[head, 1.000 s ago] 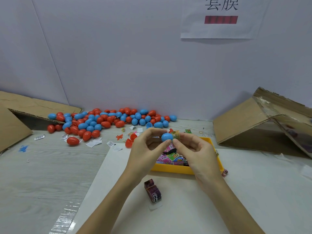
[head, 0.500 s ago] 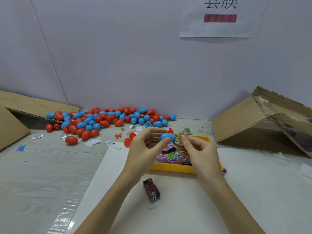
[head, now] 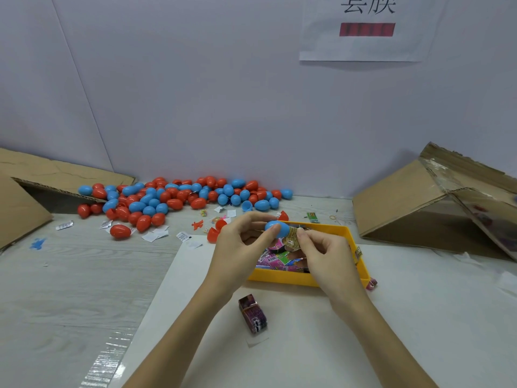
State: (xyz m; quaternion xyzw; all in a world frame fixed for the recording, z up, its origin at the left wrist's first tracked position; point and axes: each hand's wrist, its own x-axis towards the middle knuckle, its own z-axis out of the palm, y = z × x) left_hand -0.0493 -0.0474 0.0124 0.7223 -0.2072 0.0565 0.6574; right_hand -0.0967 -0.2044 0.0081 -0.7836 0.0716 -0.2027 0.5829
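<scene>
White mat (head: 307,348) lies under your forearms, which angle inward and meet above the yellow tray (head: 279,276). Your left hand (head: 240,249) curls thumb and fingertips round the blue egg (head: 280,230), while your right hand (head: 328,254) pinches the printed wrapper (head: 292,240) touching its end.

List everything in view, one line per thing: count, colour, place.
blue egg: one, blue, held above the tray
printed wrapper: one, tan, at the egg's right end
yellow tray: one, yellow, on the white sheet
tray wrappers: many, pink and green, inside the tray
egg pile: many, red and blue, back left by the wall
small packet: one, purple, on the sheet before the tray
white sheet: one, white, under tray and packet
cardboard boxes: two, brown, far left and far right
paper sign: one, white, on the wall
paper slips: several, white, beside the egg pile
left hand: grips the blue egg
right hand: pinches the printed wrapper
</scene>
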